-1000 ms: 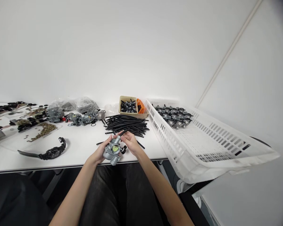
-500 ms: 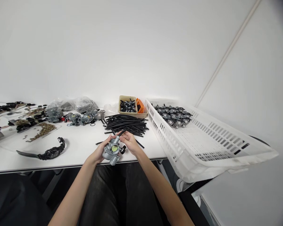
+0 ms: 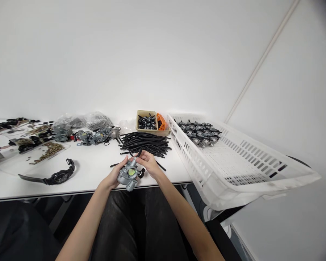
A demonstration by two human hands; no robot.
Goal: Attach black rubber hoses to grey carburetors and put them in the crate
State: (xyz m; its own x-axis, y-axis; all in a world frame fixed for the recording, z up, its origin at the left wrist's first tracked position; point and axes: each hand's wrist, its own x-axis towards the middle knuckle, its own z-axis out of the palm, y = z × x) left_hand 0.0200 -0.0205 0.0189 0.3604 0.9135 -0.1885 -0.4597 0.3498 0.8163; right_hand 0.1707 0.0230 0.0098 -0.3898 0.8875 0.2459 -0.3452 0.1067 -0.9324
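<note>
My left hand (image 3: 114,177) cradles a grey metal carburetor (image 3: 129,174) from below and the left, just above the table's front edge. Its round yellow-green centre faces up. My right hand (image 3: 149,163) is over the carburetor's upper right side, with its fingers pinching a short black rubber tube (image 3: 138,153) at the carburetor's top. Where that tube's end meets the metal is hidden by my fingers. A heap of black rubber tubes (image 3: 143,143) lies just beyond both hands, and loose single tubes (image 3: 161,166) lie beside them.
A large white slotted plastic crate (image 3: 195,159) holding several carburetors overhangs the table's right edge. Behind the tubes are a beige box (image 3: 146,122) of black fittings and an orange basket (image 3: 161,121). Further left lie carburetors (image 3: 95,137), plastic bags (image 3: 97,121), a wristwatch (image 3: 58,177) and a tray of small parts (image 3: 47,150).
The whole scene has drifted slightly left in view. My hands stay on the carburetor and the tube, and the carburetor has turned only a little.
</note>
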